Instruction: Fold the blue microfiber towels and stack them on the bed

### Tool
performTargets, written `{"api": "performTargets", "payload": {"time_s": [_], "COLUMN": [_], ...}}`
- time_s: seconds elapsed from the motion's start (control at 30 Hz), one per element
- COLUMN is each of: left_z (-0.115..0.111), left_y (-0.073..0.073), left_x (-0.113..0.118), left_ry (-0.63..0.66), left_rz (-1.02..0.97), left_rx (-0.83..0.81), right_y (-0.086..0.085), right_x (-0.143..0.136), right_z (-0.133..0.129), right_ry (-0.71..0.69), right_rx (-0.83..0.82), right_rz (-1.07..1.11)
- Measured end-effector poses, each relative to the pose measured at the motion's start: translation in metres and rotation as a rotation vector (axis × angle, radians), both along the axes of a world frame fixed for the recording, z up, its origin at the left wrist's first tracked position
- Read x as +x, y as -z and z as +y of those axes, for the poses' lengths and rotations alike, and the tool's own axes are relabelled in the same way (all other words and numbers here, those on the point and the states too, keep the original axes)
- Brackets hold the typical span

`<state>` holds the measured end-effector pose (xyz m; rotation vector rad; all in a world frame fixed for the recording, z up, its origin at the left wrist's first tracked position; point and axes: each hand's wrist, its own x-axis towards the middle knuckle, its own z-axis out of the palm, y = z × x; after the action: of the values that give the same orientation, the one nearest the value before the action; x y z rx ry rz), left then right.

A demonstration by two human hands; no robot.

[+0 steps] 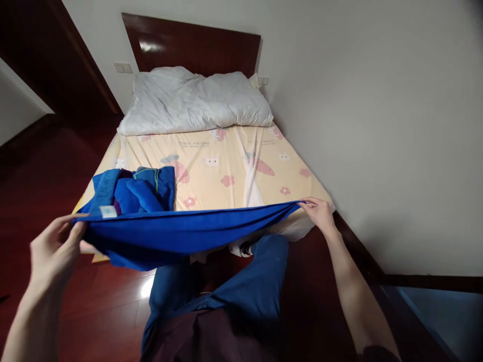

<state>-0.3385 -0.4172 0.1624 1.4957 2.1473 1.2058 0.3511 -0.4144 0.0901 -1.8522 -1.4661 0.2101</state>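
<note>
A blue cloth [181, 234] hangs stretched between my two hands above the near edge of the bed. My left hand [56, 246] pinches its left corner, close to a small white label [108, 211] on the top edge. At the other end, my right hand [319, 211] grips the right corner between thumb and fingers. The cloth's upper edge is pulled nearly straight, and its lower part sags in folds over my knees. Behind it on the bed lies a pile of blue and teal cloths [141, 188], partly hidden by the stretched cloth.
The bed [226, 161] has a yellow sheet printed with carrots and flowers. A folded white quilt [196, 100] lies against the dark wooden headboard [196, 42]. A white wall [377, 125] stands to the right, with dark red wood floor [101, 296] below.
</note>
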Motion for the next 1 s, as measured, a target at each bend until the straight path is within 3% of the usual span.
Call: {"api": "performTargets", "payload": {"time_s": [0.1,0.17,0.27,0.37,0.53,0.7,0.83,1.0], "left_z": [0.048,0.074,0.096,0.1,0.092,0.093,0.093,0.103], "left_y": [0.001,0.001,0.0,-0.002,-0.012,-0.02,-0.024,-0.025], "left_x": [0.015,0.027,0.047,0.066,0.081,0.07,0.056,0.051], "left_ry": [0.055,0.04,0.039,0.125,0.268,0.257,0.374,0.395], "left_rz": [-0.198,-0.208,-0.279,-0.343,-0.096,0.001,0.062,0.329], "left_rx": [0.059,0.063,0.14,0.192,0.139,0.114,0.055,0.02], "right_y": [-0.02,-0.034,-0.05,-0.056,-0.055,-0.059,-0.062,-0.077], "right_x": [0.018,0.027,0.033,0.036,0.043,0.057,0.075,0.077], "right_z": [0.014,0.019,0.018,0.008,-0.006,-0.012,-0.011,-0.008], "right_ry": [0.05,0.089,0.14,0.156,0.098,0.038,0.009,0.063], "right_rx": [0.04,0.069,0.123,0.156,0.108,0.05,0.04,0.071], "right_rz": [0.129,0.198,0.217,0.212,0.196,0.182,0.202,0.218]}}
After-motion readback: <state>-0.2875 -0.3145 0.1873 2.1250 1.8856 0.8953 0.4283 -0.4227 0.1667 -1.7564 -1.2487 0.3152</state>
